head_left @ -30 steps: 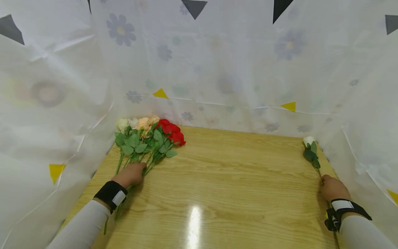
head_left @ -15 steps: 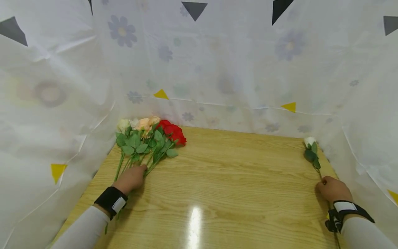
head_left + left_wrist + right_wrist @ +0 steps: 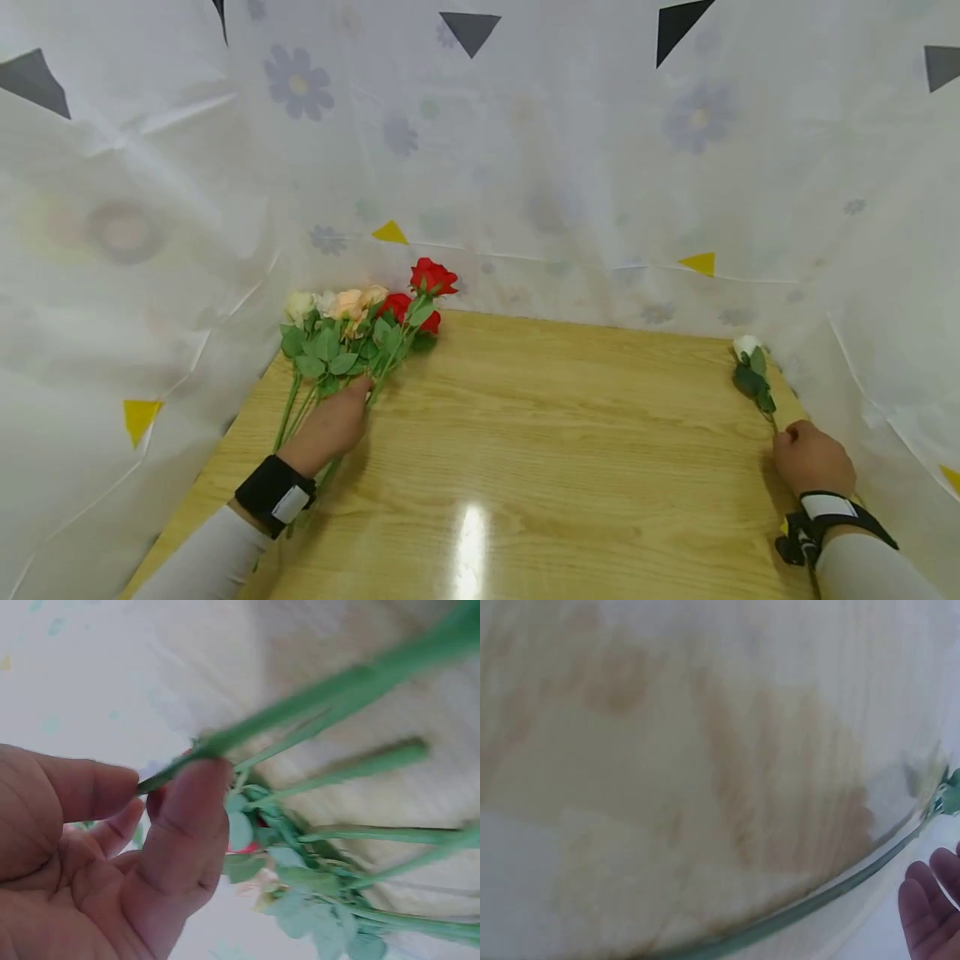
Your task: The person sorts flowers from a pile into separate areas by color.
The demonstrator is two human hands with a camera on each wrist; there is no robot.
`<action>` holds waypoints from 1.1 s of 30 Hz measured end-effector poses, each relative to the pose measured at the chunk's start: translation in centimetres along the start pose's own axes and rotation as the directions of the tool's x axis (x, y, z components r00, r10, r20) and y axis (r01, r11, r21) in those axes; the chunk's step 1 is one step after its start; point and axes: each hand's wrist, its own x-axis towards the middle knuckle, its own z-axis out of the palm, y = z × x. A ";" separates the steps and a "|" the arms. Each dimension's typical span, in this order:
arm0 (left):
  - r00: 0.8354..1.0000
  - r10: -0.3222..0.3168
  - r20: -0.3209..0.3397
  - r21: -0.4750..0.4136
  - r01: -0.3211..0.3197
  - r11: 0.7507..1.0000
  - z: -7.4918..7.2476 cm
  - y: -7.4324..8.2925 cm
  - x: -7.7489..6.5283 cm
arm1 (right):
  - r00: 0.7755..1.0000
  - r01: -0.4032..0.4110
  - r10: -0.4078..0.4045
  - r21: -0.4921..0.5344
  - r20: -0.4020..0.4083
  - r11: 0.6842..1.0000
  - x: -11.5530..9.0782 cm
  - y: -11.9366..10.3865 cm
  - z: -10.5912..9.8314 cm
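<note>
My left hand (image 3: 332, 427) pinches the stem of a red rose (image 3: 432, 277) between thumb and finger. That rose's head stands higher than the others. In the left wrist view the green stem (image 3: 300, 712) runs up from the fingertips to the upper right. Beneath and beside this hand lie other red roses (image 3: 396, 307), peach roses (image 3: 349, 305) and cream-white roses (image 3: 300, 307), with leafy stems. At the right, my right hand (image 3: 816, 458) is over the stem of a single white rose (image 3: 746, 347). The right wrist view shows relaxed fingers (image 3: 922, 904) apart from that stem (image 3: 810, 904).
A wood-grain table (image 3: 570, 450) spans between the hands, with a bright reflection near its front. White flower-patterned sheeting (image 3: 540, 142) encloses the back and sides. Yellow flags (image 3: 699, 263) and dark triangles (image 3: 471, 32) mark it.
My left hand has moved slightly up and to the right, and one red rose has risen away from the pile. The right hand stays near the white rose with little movement.
</note>
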 end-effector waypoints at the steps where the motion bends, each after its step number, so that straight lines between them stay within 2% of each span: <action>1: 1.000 -0.003 -0.005 -0.025 0.003 1.000 -0.1 0.3 0.1 | 0.999 0.018 -0.017 0.015 -0.044 1.000 0.0 -0.4 0.1; 4: 0.999 -0.001 -0.034 -0.082 -0.001 0.997 -0.3 1.3 0.7 | 0.991 0.056 -0.049 0.050 -0.127 0.997 0.1 -1.6 0.5; 8: 0.994 0.038 -0.103 -0.190 -0.057 0.980 0.0 2.6 1.6 | 0.976 0.113 -0.093 0.094 -0.195 0.989 0.8 -3.1 1.2; 11: 0.986 0.058 -0.156 -0.325 -0.107 0.940 0.4 3.6 2.4 | 0.965 0.161 -0.130 0.125 -0.228 0.979 1.3 -4.3 1.6; 17: 0.983 0.031 -0.179 -0.495 -0.118 0.861 0.7 6.2 3.4 | 0.965 0.182 -0.133 0.212 -0.228 0.960 1.6 -7.5 1.7; 20: 0.977 0.027 -0.211 -0.543 -0.140 0.828 1.3 7.1 4.0 | 0.977 0.155 -0.106 0.270 -0.188 0.950 1.5 -9.2 1.6; 25: 0.975 0.012 -0.222 -0.618 -0.150 0.772 2.4 8.5 4.8 | 0.997 0.078 -0.072 0.386 -0.030 0.919 1.0 -12.4 1.6; 29: 0.977 0.008 -0.213 -0.649 -0.147 0.746 3.4 9.7 5.1 | 0.991 0.041 -0.097 0.469 0.096 0.883 0.8 -15.0 2.0; 33: 0.975 0.015 -0.221 -0.658 -0.160 0.736 4.5 10.9 5.4 | 0.976 0.031 -0.141 0.540 0.163 0.841 0.4 -18.2 2.3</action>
